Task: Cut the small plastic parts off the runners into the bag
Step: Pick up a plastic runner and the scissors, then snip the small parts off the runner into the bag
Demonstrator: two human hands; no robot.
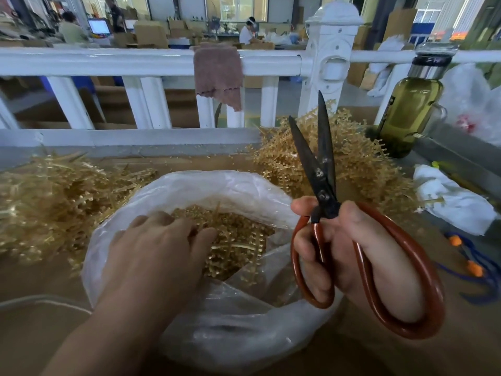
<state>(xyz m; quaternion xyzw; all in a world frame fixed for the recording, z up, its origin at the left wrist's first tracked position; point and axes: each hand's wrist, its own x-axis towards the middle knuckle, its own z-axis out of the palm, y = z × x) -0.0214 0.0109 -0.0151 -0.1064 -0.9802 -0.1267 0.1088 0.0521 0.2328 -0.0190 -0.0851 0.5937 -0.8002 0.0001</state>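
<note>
A clear plastic bag [233, 329] lies open in front of me, holding gold plastic parts [238, 248] and some runner pieces. My left hand [154, 251] reaches into the bag's mouth, palm down, fingers resting on the parts. My right hand [349, 253] grips the red handles of large scissors [320, 169] to the right of the bag. The dark blades point up and stand slightly apart. A heap of gold runners with parts attached [344, 161] lies behind the scissors. Another heap of gold runners [57, 196] lies at the left.
A white railing [113, 63] runs along the table's far edge, a pinkish cloth [218, 74] draped over it. A bottle of olive liquid [409, 109] stands at the right. A white rag [455, 202] and blue-and-orange cord [471, 264] lie near the right edge.
</note>
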